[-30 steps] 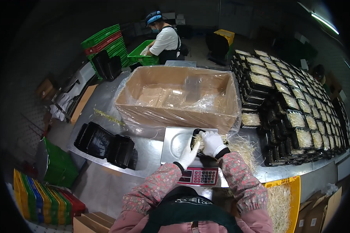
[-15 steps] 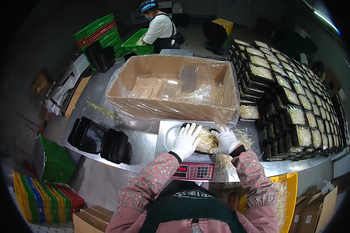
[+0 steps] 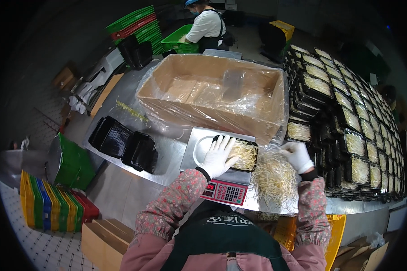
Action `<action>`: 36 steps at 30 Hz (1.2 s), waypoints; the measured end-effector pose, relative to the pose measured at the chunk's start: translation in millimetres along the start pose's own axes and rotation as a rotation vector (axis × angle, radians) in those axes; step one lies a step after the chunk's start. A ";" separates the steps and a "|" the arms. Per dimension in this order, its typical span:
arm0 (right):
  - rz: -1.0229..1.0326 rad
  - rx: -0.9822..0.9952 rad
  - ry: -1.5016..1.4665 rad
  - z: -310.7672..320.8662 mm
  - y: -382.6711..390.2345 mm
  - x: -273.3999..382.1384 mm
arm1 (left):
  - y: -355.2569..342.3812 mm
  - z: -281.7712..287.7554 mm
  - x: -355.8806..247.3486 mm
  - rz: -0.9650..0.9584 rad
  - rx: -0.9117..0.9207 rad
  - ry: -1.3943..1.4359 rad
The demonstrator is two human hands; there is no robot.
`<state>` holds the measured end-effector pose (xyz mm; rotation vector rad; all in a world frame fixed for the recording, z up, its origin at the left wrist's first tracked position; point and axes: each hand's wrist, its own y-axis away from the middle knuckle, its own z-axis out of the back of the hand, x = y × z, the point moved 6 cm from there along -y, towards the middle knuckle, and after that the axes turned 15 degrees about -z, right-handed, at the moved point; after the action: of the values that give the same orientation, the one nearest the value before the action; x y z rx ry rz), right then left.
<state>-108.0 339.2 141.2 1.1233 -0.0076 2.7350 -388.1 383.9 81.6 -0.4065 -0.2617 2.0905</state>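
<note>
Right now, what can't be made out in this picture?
Head view: left end of the black tray, mostly covered by the left hand.
Head view: whether the right hand holds loose sprouts; too small.
Head view: co-worker's blue cap, cut off by upper edge.

1. Head view: left fisheye camera, worn on the person's head, looking down and forward over the steel table (image 3: 171,151).
2. Nearest: apron (image 3: 226,244) at the lower edge; the scale (image 3: 230,177), close, just below centre.
3. Farthest: co-worker (image 3: 208,26) at the upper edge; straight edges bend toward the dark rim.
</note>
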 end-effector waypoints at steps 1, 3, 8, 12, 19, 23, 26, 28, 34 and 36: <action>-0.104 0.017 -0.094 10.2 2.8 -16.5 | -0.2 8.5 0.5 0.010 0.005 -0.004; -0.181 -0.004 -0.274 23.7 11.4 -35.0 | 5.7 30.3 10.2 0.083 -0.174 0.301; -0.414 0.117 -0.207 -30.6 22.5 -179.7 | 27.3 69.1 73.1 0.288 -0.587 0.669; -0.209 0.135 0.396 -34.7 26.1 -129.5 | 51.3 75.1 101.2 0.319 -0.421 0.429; 0.330 -0.038 0.096 -82.4 -0.3 57.6 | -33.4 -0.6 -7.4 -0.163 0.043 0.107; 0.281 -0.005 0.200 -108.2 -17.6 37.1 | -25.2 -20.1 -5.9 -0.036 0.038 0.069; 0.164 0.037 0.168 -105.9 -23.5 27.0 | -27.0 -17.0 -5.6 -0.014 0.111 0.018; 0.175 -0.050 0.130 -95.9 -21.3 35.0 | -25.3 -16.3 -4.8 -0.034 0.109 0.098; 0.143 -0.123 -0.143 -127.5 -2.6 46.6 | -26.5 6.6 7.1 -0.083 -0.177 0.232; 0.065 -0.133 -0.008 -157.5 -7.2 44.0 | -36.2 -14.8 7.8 -0.084 -0.050 0.206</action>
<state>-247.1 365.4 59.0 1.1163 -0.2269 2.7393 -357.8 409.8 79.0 -0.6255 -0.2053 1.9457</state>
